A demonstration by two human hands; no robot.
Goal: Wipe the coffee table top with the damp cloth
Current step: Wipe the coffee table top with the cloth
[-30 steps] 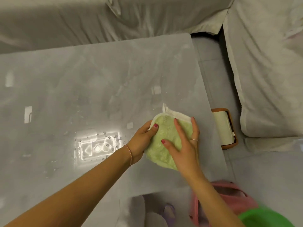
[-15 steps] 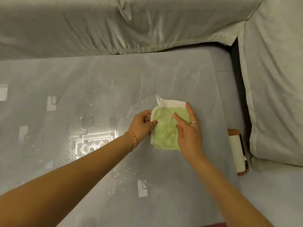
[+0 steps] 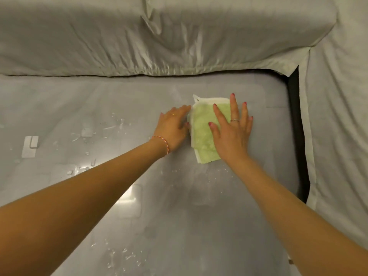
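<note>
Here, one green cloth [image 3: 202, 126] with white edging, flat on the coffee table top [image 3: 199, 206], toward its far right corner. Right hand [image 3: 232, 130] pressed on it, fingers straight and spread. Left hand [image 3: 173, 128] flat, touching the cloth's left edge. Water droplets [image 3: 87, 134] left of the cloth.

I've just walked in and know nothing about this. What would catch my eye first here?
Probably the pale green cloth lying flat near the far right of the grey coffee table, with the right hand pressing on it, fingers spread, and the left hand flat at its left edge. Next, the water droplets glinting on the table's left side, and the grey-covered sofa behind it.
</note>
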